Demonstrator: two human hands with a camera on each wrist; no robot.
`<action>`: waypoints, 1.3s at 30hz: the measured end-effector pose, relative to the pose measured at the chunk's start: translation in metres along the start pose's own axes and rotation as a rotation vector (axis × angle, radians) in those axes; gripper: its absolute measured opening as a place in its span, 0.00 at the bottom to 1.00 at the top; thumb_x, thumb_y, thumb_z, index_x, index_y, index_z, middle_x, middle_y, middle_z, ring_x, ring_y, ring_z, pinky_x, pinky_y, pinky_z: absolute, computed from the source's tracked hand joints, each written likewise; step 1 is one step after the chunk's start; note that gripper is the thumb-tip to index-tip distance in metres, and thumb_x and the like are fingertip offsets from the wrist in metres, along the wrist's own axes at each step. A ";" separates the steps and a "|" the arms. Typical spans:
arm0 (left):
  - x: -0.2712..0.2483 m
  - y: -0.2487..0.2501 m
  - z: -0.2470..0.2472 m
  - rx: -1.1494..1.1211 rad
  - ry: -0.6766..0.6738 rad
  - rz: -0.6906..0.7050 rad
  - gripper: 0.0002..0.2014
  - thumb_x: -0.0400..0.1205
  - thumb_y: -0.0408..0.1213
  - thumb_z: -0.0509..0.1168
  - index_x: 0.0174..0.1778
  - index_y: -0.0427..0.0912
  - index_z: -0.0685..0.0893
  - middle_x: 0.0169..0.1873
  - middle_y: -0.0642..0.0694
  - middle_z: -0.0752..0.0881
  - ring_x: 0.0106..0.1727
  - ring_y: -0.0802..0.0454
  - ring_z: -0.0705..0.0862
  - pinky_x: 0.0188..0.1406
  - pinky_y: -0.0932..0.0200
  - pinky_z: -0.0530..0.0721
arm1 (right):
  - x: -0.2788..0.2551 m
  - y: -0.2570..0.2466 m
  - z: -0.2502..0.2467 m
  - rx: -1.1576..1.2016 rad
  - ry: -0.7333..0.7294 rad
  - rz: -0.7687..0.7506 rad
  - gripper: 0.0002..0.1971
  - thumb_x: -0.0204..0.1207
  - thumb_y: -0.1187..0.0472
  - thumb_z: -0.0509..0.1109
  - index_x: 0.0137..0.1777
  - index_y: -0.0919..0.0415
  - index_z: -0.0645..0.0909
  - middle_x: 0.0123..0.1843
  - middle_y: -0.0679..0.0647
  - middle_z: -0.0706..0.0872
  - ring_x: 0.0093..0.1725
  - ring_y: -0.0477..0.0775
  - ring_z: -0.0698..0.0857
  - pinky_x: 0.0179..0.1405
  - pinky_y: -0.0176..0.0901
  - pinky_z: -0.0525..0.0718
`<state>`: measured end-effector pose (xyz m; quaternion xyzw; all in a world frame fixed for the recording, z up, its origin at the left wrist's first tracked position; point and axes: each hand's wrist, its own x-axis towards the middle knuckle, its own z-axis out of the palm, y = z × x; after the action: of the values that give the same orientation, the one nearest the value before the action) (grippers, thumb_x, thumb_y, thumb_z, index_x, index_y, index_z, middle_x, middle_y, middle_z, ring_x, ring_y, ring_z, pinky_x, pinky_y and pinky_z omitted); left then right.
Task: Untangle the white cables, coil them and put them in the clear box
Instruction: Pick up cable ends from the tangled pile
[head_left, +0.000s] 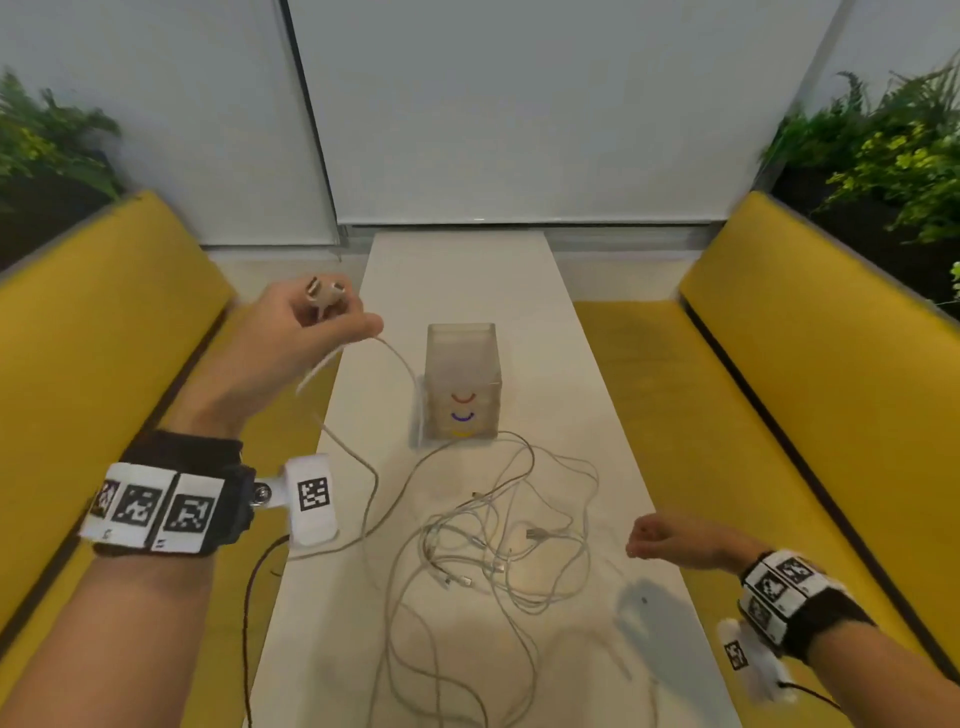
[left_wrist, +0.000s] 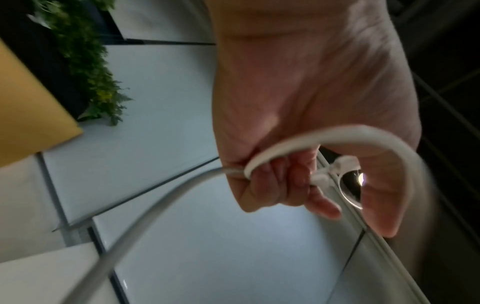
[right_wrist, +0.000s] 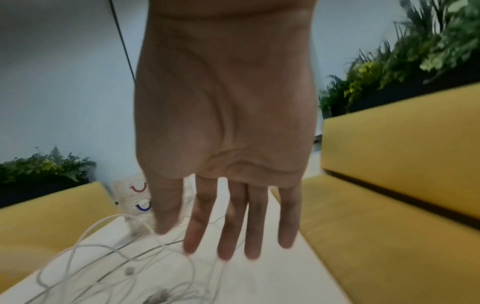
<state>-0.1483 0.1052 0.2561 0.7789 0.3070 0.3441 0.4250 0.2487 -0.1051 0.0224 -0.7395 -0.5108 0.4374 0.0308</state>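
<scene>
A tangle of white cables (head_left: 498, 540) lies on the narrow white table (head_left: 457, 270), in front of the clear box (head_left: 462, 384), which stands upright with coloured arcs on its front. My left hand (head_left: 317, 322) is raised to the left of the box and grips one white cable (left_wrist: 337, 135) in its curled fingers. The cable's connector ends (head_left: 324, 292) stick up from the fist, and the cable trails down into the tangle. My right hand (right_wrist: 233, 236) hovers over the table at the tangle's right edge with straight fingers and holds nothing. The box (right_wrist: 135, 197) shows behind its thumb.
Yellow benches (head_left: 779, 415) run along both sides of the table, with green plants (head_left: 893, 150) behind them. A white wall panel (head_left: 519, 104) closes the far end. A thin dark wire (head_left: 254, 597) hangs from my left wrist band over the table's left edge.
</scene>
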 end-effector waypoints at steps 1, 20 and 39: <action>0.000 0.002 0.007 -0.039 -0.051 -0.012 0.14 0.74 0.48 0.72 0.38 0.40 0.79 0.28 0.49 0.71 0.29 0.53 0.67 0.26 0.62 0.68 | 0.008 -0.002 0.004 -0.015 0.029 -0.002 0.13 0.82 0.45 0.67 0.54 0.53 0.84 0.49 0.47 0.87 0.50 0.50 0.85 0.47 0.39 0.81; -0.018 0.011 0.026 -0.365 -0.122 -0.242 0.20 0.88 0.50 0.59 0.35 0.43 0.64 0.24 0.46 0.60 0.19 0.53 0.57 0.16 0.63 0.55 | 0.133 -0.040 0.087 -0.468 0.255 -0.017 0.17 0.83 0.50 0.65 0.52 0.65 0.86 0.47 0.53 0.76 0.55 0.55 0.85 0.47 0.41 0.79; 0.005 -0.020 0.127 -0.382 -0.089 -0.253 0.14 0.85 0.45 0.69 0.49 0.35 0.85 0.32 0.44 0.81 0.28 0.56 0.76 0.29 0.63 0.76 | -0.040 -0.224 -0.059 0.664 0.186 -0.765 0.07 0.79 0.68 0.70 0.45 0.73 0.77 0.41 0.67 0.92 0.36 0.63 0.90 0.41 0.53 0.88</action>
<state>-0.0472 0.0608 0.1893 0.6540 0.3124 0.3053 0.6176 0.1218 -0.0064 0.1933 -0.4857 -0.5737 0.4659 0.4668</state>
